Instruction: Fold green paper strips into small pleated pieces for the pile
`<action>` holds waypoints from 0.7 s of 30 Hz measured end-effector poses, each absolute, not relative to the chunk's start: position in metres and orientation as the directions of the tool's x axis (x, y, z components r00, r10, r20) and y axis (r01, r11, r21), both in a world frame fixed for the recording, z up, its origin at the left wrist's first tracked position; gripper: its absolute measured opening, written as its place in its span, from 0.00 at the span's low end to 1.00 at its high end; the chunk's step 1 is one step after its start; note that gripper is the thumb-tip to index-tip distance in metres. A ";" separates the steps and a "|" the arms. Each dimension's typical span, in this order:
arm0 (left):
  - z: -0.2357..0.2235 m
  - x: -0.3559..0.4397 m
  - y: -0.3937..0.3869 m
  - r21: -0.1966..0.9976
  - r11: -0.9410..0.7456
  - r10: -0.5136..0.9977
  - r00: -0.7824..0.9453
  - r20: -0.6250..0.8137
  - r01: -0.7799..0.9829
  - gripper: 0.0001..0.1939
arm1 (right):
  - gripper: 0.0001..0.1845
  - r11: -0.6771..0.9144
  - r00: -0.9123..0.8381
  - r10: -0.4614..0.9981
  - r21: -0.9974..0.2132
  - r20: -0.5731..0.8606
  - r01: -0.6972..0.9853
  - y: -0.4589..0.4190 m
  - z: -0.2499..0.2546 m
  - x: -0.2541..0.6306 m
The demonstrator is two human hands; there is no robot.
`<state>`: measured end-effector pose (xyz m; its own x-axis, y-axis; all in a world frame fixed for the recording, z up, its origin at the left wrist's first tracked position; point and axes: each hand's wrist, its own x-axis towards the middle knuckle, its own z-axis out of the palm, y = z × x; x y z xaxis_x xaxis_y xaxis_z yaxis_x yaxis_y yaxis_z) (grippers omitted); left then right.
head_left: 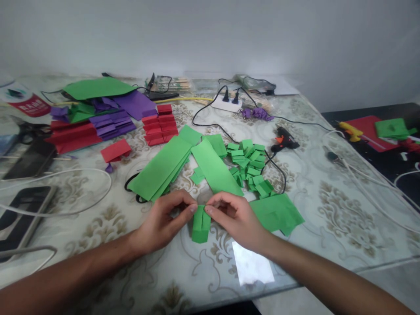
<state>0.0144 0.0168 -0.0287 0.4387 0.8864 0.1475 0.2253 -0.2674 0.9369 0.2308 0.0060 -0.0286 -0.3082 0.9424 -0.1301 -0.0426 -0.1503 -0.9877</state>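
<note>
A small folded piece of green paper (201, 225) is held up near the front of the table, its sides folded in toward a middle line. My left hand (167, 216) pinches its upper left corner between thumb and fingertips. On the other side, my right hand (238, 216) pinches the upper right corner the same way. Just beyond my hands lie long green paper strips (162, 168) and one more green strip (216, 166) slanting to the right. A heap of small folded green pieces (247, 164) lies behind my right hand. Green sheets (278, 212) rest beside my right wrist.
A black glue gun (286, 139) with its cord lies at the right, near a white power strip (227, 104). Folded red pieces (160, 127) and purple paper (113, 124) are at the back left. Phones (24, 214), scissors (28, 129) and a white cable (108, 186) lie left.
</note>
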 end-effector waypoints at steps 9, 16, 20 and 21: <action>-0.030 0.015 0.017 0.953 -0.211 0.906 0.409 0.107 0.217 0.10 | 0.13 -0.219 -0.285 0.944 -0.962 -0.166 -0.165 0.011 -0.029 0.233; -0.028 0.015 0.018 0.947 -0.224 0.892 0.439 0.104 0.231 0.11 | 0.17 -0.232 -0.283 0.942 -0.959 -0.180 -0.162 0.010 -0.025 0.234; -0.027 0.015 0.019 0.947 -0.222 0.886 0.453 0.097 0.232 0.11 | 0.15 -0.232 -0.289 0.940 -0.961 -0.181 -0.154 0.009 -0.024 0.236; -0.027 0.015 0.019 0.947 -0.222 0.885 0.455 0.095 0.232 0.11 | 0.14 -0.229 -0.291 0.940 -0.961 -0.178 -0.153 0.009 -0.024 0.236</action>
<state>0.0151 0.0189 -0.0269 0.4553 0.8852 0.0954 0.2323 -0.2215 0.9471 0.2358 0.0087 -0.0237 -0.2910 0.9400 -0.1781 -0.1529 -0.2295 -0.9612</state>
